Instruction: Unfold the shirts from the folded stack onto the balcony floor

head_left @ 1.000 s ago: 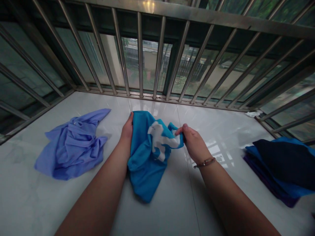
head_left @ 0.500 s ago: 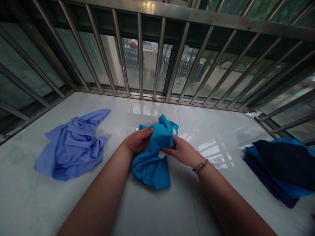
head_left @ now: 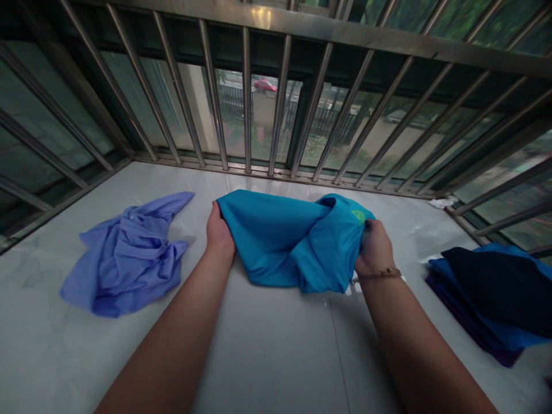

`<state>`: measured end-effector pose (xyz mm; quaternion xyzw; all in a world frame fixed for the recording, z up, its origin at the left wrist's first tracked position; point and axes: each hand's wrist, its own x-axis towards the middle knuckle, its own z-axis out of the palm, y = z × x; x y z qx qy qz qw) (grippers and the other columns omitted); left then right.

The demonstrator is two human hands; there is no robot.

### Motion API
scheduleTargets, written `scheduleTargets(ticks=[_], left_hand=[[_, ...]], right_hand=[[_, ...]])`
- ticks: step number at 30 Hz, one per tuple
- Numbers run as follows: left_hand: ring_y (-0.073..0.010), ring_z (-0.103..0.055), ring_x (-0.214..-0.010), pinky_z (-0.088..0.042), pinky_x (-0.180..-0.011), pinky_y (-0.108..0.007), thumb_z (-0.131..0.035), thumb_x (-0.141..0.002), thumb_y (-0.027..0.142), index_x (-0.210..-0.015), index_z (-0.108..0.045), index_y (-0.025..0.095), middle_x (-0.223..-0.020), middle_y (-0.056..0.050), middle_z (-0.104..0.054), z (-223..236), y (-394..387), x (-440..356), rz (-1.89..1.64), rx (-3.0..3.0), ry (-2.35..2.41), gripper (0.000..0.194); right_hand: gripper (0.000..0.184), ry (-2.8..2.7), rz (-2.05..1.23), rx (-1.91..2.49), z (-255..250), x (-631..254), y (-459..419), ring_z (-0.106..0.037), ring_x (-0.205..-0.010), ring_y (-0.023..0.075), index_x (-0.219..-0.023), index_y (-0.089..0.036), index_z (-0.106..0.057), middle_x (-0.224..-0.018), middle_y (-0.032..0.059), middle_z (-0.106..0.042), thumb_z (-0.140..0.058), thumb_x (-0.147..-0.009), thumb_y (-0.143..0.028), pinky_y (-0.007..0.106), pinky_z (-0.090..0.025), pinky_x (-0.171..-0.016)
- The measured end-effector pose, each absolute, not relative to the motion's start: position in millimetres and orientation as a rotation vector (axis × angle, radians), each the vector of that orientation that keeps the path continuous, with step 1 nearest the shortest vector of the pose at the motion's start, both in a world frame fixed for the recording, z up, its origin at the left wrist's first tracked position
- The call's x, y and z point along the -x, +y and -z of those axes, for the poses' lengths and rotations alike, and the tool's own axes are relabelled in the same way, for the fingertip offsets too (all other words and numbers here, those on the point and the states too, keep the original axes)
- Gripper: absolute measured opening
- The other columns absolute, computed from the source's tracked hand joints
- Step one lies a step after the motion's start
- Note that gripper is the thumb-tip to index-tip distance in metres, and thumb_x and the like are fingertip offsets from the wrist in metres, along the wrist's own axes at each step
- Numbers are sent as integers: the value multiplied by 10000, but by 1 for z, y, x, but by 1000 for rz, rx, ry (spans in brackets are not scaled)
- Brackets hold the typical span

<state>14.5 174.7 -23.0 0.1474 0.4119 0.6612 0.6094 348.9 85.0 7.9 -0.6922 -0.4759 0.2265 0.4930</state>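
A teal garment (head_left: 276,236) with a small green print near its right end is stretched sideways between my two hands, in the middle of the view. Its exact kind cannot be made out. My left hand (head_left: 219,231) is closed on the garment's left end, the fingers mostly hidden behind the cloth. At the other end my right hand (head_left: 376,246), with a bracelet on the wrist, grips the bunched right part. The cloth sags a little and has loose folds on its right half.
A crumpled lavender garment (head_left: 129,253) lies on the glossy white tiled surface (head_left: 276,356) to the left. On the right is a stack of folded dark and blue clothes (head_left: 495,293). Metal railings (head_left: 245,103) and windows enclose the far side and both flanks.
My hands have moved apart, the left leftward and the right rightward. The teal garment went from a bunched heap to a wide, spread shape, and its green print now shows.
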Motion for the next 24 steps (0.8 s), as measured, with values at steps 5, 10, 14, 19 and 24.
scheduleTargets(ticks=[5, 10, 14, 19, 24], left_hand=[[-285, -687, -1347, -512, -1209, -417, -891, -830, 585, -1400, -586, 249, -1371, -96, -747, 29, 160, -31, -1528, -920, 1232, 729], [-439, -332, -1671, -285, -1367, -507, -1071, -574, 519, -1695, -310, 230, -1783, -245, -335, 30, 151, -36, -1343, -1334, 1331, 1385], [-488, -302, -1674, -243, -1377, -542, -1098, -462, 527, -1700, -373, 206, -1794, -256, -333, 30, 148, -41, -1071, -1587, 1217, 1470], [-530, -481, -1527, -313, -1307, -628, -1079, -509, 483, -1647, -513, 168, -1657, -253, -545, 34, 149, -46, -777, -2028, 1115, 1310], [-442, -605, -1348, -437, -1186, -558, -895, -716, 263, -1442, -723, 200, -1466, -183, -701, 37, 150, -48, -695, -2296, 1100, 749]], right_hand=[[1023, -1163, -226, 1868, 10, -327, 79, -337, -1630, 489, -1670, -88, -359, -1702, 304, -424, -745, -868, -593, 665, -317, -1319], [649, -1750, -178, 2011, 20, -294, 63, -494, -1484, 518, -1465, -192, -638, -1585, 272, -572, -771, -934, -540, 758, -364, -1209], [269, -1802, -294, 1984, 9, -294, 66, -676, -1229, 412, -1172, -218, -770, -1289, 221, -741, -582, -1030, -346, 626, -489, -1130], [522, -1441, -843, 1503, -27, -284, 61, -710, -1231, 350, -1255, -279, -754, -1178, 100, -812, -517, -1031, -686, 538, -546, -1114], [672, -1029, -1214, 1328, -54, -286, 51, -760, -1137, 386, -1237, -230, -771, -1081, 128, -832, -439, -1009, -768, 576, -608, -1001]])
